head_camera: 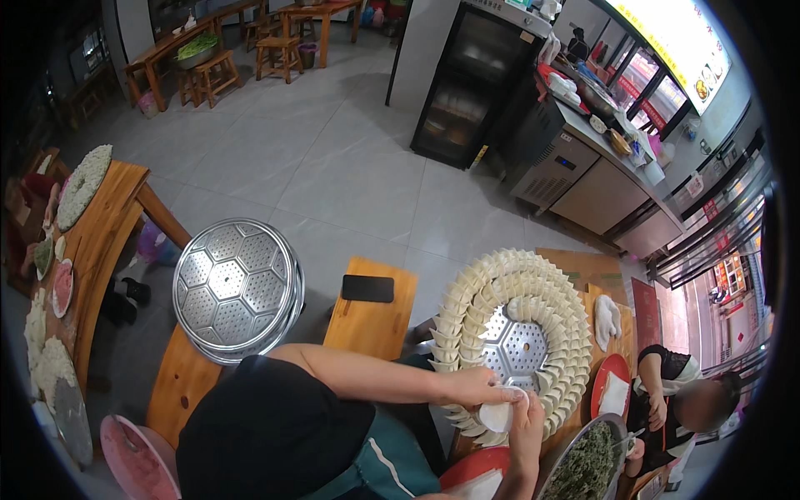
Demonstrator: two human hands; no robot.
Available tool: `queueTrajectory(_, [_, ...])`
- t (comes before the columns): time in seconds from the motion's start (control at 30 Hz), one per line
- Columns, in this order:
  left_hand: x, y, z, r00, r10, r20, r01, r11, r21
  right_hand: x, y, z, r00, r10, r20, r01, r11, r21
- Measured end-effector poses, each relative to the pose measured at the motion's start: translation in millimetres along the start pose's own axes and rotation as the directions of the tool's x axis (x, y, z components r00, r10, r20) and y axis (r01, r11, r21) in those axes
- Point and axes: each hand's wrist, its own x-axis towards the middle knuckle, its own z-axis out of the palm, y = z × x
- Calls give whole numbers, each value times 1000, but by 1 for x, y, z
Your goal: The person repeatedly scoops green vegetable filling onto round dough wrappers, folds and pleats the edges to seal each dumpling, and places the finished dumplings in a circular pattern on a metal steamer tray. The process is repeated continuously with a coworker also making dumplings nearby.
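A pale round dumpling wrapper [495, 417] is held between both my hands, just above the near edge of a perforated metal steamer tray [515, 342]. My left hand [478, 386] grips its upper edge with the fingertips. From below, my right hand [527, 420] holds its right side; whether filling lies inside cannot be seen. Rings of folded dumplings [451, 331] cover most of the tray around its bare centre. Near my right forearm is a red plate [459, 467] with a stack of white wrappers [481, 486]. A metal bowl of chopped green filling [581, 462] stands beside it.
Across the table, a co-worker [672, 400] sits by another red plate [599, 381]; a white cloth [606, 320] lies nearby. Stacked steamer trays [234, 284] rest on a wooden bench [178, 375]. A black smartphone [367, 289] lies on a stool [356, 325]. A pink tub [134, 459] is behind me.
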Motion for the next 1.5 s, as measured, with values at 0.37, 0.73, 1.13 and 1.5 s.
queueTrajectory(0.37, [16, -17, 49, 986, 170, 4, -157, 907, 390, -40, 26, -17, 963, -80, -256, 43, 988, -148])
queueTrajectory(0.73, [33, -26, 70, 977, 81, 199, -132, 957, 259, -81, 59, -29, 878, -120, -464, -50, 940, -337])
queueTrajectory(1.13, [44, -21, 79, 878, -350, 328, 311, 936, 164, -108, 36, -49, 901, -11, -433, -146, 934, -327])
queueTrajectory(1.5, [39, -10, 74, 899, -263, 350, 253, 965, 73, -102, 36, -48, 898, 76, -433, -201, 947, -250])
